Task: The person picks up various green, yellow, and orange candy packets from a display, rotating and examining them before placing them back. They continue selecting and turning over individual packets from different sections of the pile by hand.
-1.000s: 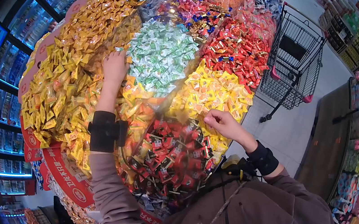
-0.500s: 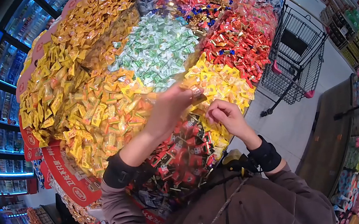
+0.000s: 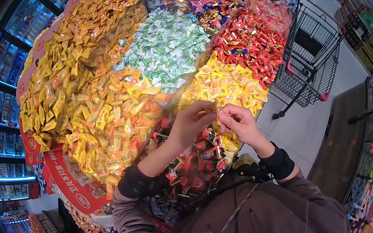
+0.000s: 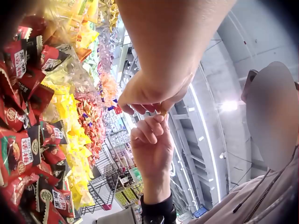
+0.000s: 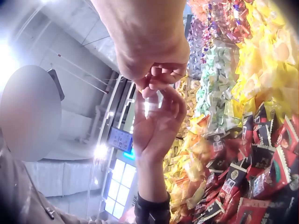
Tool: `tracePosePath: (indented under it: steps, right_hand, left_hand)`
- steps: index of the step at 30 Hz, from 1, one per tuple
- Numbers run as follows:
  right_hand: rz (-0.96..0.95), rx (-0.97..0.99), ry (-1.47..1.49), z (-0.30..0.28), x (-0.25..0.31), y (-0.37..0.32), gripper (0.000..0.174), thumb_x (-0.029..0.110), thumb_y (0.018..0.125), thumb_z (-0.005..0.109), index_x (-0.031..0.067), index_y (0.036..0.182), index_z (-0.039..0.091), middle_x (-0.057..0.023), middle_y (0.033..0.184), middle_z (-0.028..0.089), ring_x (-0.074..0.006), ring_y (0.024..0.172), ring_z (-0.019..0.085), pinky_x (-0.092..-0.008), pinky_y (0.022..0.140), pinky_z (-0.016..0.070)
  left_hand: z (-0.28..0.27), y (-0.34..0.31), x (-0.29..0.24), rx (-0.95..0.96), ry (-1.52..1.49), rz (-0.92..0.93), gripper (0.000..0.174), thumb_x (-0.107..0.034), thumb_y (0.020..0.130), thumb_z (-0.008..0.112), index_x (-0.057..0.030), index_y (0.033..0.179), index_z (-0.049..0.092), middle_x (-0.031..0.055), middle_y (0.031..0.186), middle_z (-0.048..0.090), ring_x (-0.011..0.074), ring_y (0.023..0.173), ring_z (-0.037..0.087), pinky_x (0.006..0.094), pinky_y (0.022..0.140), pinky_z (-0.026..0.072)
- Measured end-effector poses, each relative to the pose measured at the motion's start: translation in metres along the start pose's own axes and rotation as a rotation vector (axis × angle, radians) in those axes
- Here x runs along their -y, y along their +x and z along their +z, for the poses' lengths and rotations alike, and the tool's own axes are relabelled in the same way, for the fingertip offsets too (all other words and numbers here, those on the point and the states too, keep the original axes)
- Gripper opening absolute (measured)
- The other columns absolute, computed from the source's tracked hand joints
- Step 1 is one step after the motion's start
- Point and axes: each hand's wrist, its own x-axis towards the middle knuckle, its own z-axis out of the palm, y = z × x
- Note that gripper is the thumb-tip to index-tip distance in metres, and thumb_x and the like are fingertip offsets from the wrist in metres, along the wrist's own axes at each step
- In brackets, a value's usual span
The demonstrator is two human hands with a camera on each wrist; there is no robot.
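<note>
Both hands meet over the candy display. My left hand (image 3: 191, 124) and right hand (image 3: 241, 124) pinch a small wrapped piece (image 3: 219, 111) between their fingertips. A bit of yellow shows on the piece (image 4: 163, 113) where the left hand (image 4: 152, 91) and right hand (image 4: 153, 147) touch in the left wrist view. Seen from the right wrist, something clear and shiny lies within the curled fingers of the left hand (image 5: 159, 123), under the right hand (image 5: 152, 60). Below the hands are yellow packets (image 3: 234, 84) and red-and-black packets (image 3: 197, 162).
Orange-yellow candies (image 3: 111, 117) fill the display's left side, with green-white ones (image 3: 163, 49) in the middle and red ones (image 3: 252, 46) at the right. A black shopping cart (image 3: 306, 58) stands beside it. Lit coolers (image 3: 5, 135) line the far left.
The left hand has come from the orange candies near the green-white pile across to the right hand, bringing a small wrapped piece. The right hand's fingers now pinch it too.
</note>
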Motion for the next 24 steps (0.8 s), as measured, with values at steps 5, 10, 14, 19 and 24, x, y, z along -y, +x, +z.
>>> tracePosePath:
  steps: [5, 10, 14, 19, 24]
  right_hand:
    - [-0.079, 0.045, -0.125, -0.0019, 0.002, 0.0008, 0.017, 0.015, 0.085, 0.052, 0.0018, 0.076, 0.055, 0.0007, 0.063, 0.053, -0.0044, 0.059, 0.047, -0.0196, 0.054, 0.0375]
    - [-0.084, 0.083, -0.167, -0.0003, 0.003, 0.0002, 0.017, 0.014, 0.085, 0.052, 0.002, 0.074, 0.054, 0.001, 0.062, 0.052, -0.0047, 0.059, 0.047, -0.02, 0.055, 0.038]
    - [-0.08, 0.095, -0.155, -0.0003, 0.003, 0.0, 0.017, 0.014, 0.085, 0.052, 0.0021, 0.073, 0.054, 0.0011, 0.062, 0.052, -0.0048, 0.058, 0.048, -0.0199, 0.054, 0.0384]
    - [-0.06, 0.126, -0.144, -0.0016, 0.0019, -0.0009, 0.016, 0.013, 0.085, 0.052, 0.0014, 0.075, 0.054, 0.0008, 0.064, 0.053, -0.0047, 0.059, 0.048, -0.0193, 0.055, 0.0375]
    - [-0.052, 0.127, -0.149, -0.0021, -0.0001, -0.001, 0.015, 0.013, 0.085, 0.053, 0.0016, 0.075, 0.054, 0.0006, 0.064, 0.054, -0.0047, 0.059, 0.049, -0.0193, 0.055, 0.038]
  left_hand:
    - [0.005, -0.0057, -0.0081, -0.075, 0.001, -0.039, 0.022, -0.007, 0.08, 0.058, 0.0018, 0.1, 0.053, 0.0039, 0.092, 0.056, 0.0085, 0.084, 0.053, 0.0232, 0.075, 0.0435]
    - [-0.0018, -0.0038, -0.0055, -0.08, 0.038, -0.011, 0.015, -0.007, 0.079, 0.059, 0.0021, 0.092, 0.057, 0.0031, 0.083, 0.059, 0.0076, 0.077, 0.054, 0.0217, 0.069, 0.0441]
    - [-0.0037, -0.0039, -0.0029, -0.104, 0.05, -0.024, 0.011, -0.006, 0.078, 0.06, 0.0021, 0.085, 0.059, 0.0024, 0.078, 0.059, 0.0071, 0.073, 0.054, 0.0211, 0.067, 0.0438]
    - [-0.0039, -0.0046, -0.0014, -0.105, 0.038, 0.03, 0.01, -0.006, 0.078, 0.061, 0.0021, 0.083, 0.059, 0.0018, 0.076, 0.059, 0.0059, 0.071, 0.053, 0.0204, 0.064, 0.0427]
    - [-0.0037, -0.0047, -0.0008, -0.11, 0.045, 0.029, 0.009, -0.007, 0.078, 0.06, 0.0019, 0.081, 0.059, 0.001, 0.074, 0.058, 0.005, 0.069, 0.052, 0.0199, 0.063, 0.0417]
